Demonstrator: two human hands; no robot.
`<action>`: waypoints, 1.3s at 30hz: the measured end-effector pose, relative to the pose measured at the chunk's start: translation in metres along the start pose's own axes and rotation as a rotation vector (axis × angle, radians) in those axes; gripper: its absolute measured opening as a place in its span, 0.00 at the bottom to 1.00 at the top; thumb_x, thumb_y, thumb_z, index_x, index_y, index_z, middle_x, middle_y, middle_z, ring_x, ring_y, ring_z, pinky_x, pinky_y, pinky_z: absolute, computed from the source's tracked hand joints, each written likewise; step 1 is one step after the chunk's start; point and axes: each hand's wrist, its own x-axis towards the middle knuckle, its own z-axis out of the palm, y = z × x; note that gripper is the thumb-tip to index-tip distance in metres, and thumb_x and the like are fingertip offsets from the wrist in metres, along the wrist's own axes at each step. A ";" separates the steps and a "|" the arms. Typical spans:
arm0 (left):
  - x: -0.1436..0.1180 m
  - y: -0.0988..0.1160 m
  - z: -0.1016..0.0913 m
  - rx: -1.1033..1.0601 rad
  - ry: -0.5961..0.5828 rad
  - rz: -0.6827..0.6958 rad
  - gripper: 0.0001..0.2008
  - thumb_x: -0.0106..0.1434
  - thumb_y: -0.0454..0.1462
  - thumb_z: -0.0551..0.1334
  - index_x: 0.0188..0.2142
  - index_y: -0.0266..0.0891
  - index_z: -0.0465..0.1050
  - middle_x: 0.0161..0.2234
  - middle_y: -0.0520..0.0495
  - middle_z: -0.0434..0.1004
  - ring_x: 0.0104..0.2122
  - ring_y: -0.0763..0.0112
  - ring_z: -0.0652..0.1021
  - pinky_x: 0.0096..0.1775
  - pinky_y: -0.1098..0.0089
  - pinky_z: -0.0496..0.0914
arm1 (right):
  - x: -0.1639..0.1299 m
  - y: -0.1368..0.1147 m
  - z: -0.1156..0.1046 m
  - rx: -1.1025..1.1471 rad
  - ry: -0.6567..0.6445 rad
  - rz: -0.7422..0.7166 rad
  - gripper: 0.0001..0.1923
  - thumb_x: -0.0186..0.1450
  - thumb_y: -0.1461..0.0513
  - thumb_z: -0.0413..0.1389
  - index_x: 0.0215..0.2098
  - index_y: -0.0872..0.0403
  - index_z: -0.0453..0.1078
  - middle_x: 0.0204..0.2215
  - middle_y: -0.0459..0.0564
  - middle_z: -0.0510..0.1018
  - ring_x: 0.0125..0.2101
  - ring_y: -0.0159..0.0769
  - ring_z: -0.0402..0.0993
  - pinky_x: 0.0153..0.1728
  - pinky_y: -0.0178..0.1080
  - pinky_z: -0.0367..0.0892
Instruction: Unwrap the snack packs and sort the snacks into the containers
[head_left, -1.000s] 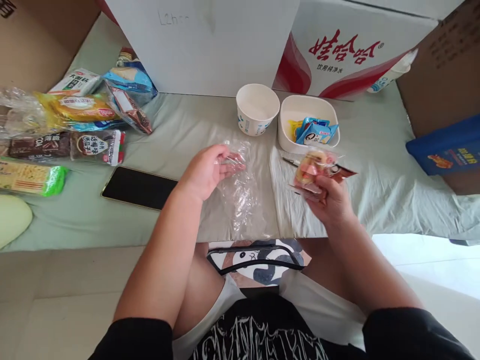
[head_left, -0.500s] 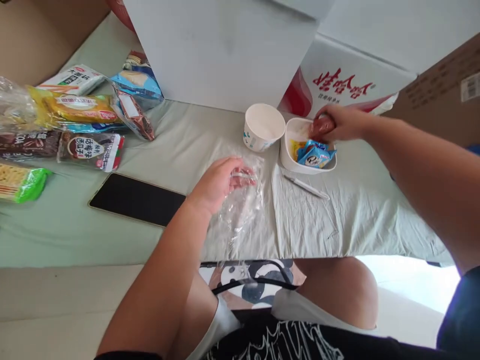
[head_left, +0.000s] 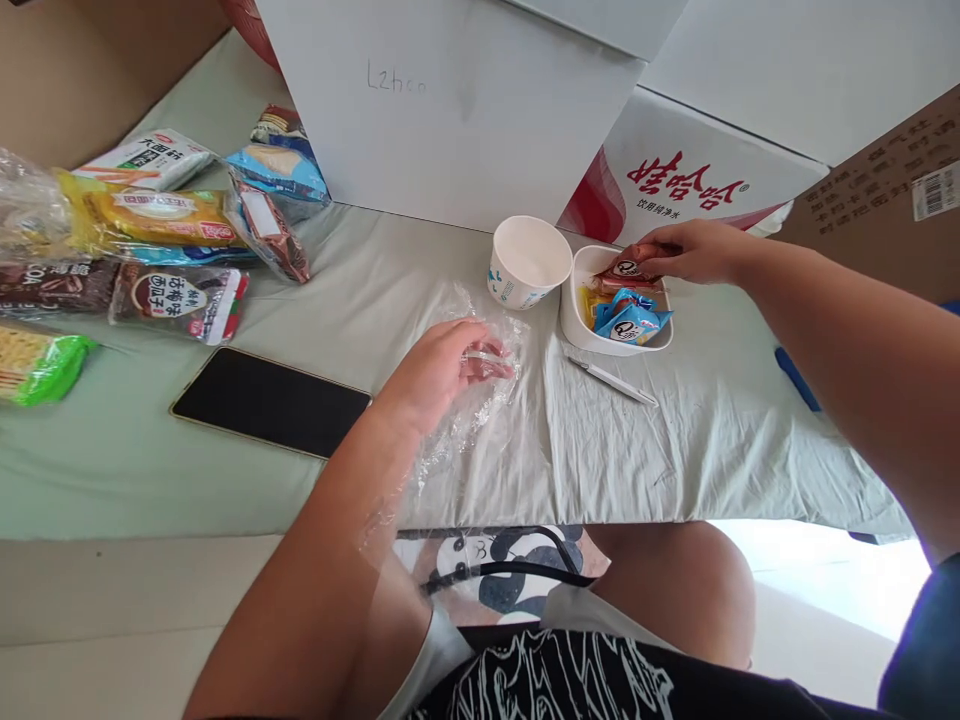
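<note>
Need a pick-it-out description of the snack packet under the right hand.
Start at the white box with red lettering at the back of the table. In front of it sits a white rectangular dish, beside a round paper cup. The reddish-brown packet lies at the dish's far edge under the right hand; its neighbours are blue packets.

surface: green sheet (head_left: 712,440) | on it: phone (head_left: 271,401), paper cup (head_left: 529,262), white dish (head_left: 581,322), pen (head_left: 611,380), snack packets (head_left: 180,295)

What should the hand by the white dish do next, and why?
Probably let go of the red snack packet and pull back. The right hand has it by one end over the white dish, where it already touches the blue packets. The left hand pinches the clear plastic bag, so it cannot help.
</note>
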 end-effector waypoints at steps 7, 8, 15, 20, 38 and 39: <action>-0.001 0.000 0.003 -0.015 0.012 0.032 0.12 0.54 0.42 0.69 0.24 0.40 0.70 0.30 0.49 0.76 0.31 0.66 0.80 0.44 0.59 0.79 | 0.006 -0.013 0.025 -0.128 0.077 0.000 0.15 0.67 0.58 0.65 0.45 0.62 0.83 0.54 0.60 0.81 0.51 0.39 0.75 0.50 0.41 0.63; -0.001 -0.001 0.003 -0.010 0.009 0.031 0.12 0.55 0.43 0.69 0.24 0.40 0.70 0.31 0.49 0.76 0.32 0.66 0.80 0.43 0.60 0.79 | 0.004 -0.015 0.025 -0.150 0.056 0.009 0.14 0.69 0.58 0.63 0.46 0.61 0.82 0.55 0.61 0.81 0.53 0.43 0.75 0.53 0.44 0.63; -0.002 0.000 -0.006 0.023 -0.004 0.033 0.13 0.56 0.45 0.67 0.25 0.41 0.68 0.33 0.48 0.79 0.31 0.67 0.80 0.43 0.62 0.76 | -0.079 -0.038 0.025 0.220 0.577 -0.091 0.16 0.71 0.62 0.51 0.49 0.58 0.79 0.48 0.63 0.81 0.52 0.44 0.75 0.57 0.47 0.65; -0.006 0.000 0.001 0.047 -0.140 0.095 0.15 0.56 0.44 0.65 0.21 0.42 0.63 0.32 0.46 0.79 0.40 0.60 0.82 0.50 0.60 0.75 | -0.171 -0.068 0.114 1.297 0.169 -0.058 0.21 0.63 0.44 0.62 0.47 0.47 0.76 0.42 0.51 0.82 0.46 0.43 0.80 0.47 0.46 0.75; -0.019 -0.025 0.026 -0.155 0.202 0.027 0.22 0.57 0.60 0.60 0.24 0.45 0.65 0.21 0.49 0.69 0.46 0.46 0.84 0.54 0.42 0.75 | -0.207 -0.112 0.176 2.175 -0.286 -0.006 0.13 0.60 0.55 0.72 0.38 0.46 0.74 0.37 0.42 0.80 0.44 0.32 0.81 0.49 0.37 0.77; -0.019 -0.027 0.026 -0.149 0.228 0.017 0.24 0.57 0.61 0.60 0.23 0.45 0.64 0.20 0.48 0.69 0.46 0.46 0.85 0.53 0.43 0.76 | -0.207 -0.114 0.176 2.174 -0.327 -0.002 0.16 0.59 0.55 0.72 0.42 0.45 0.75 0.40 0.42 0.81 0.46 0.33 0.81 0.49 0.38 0.77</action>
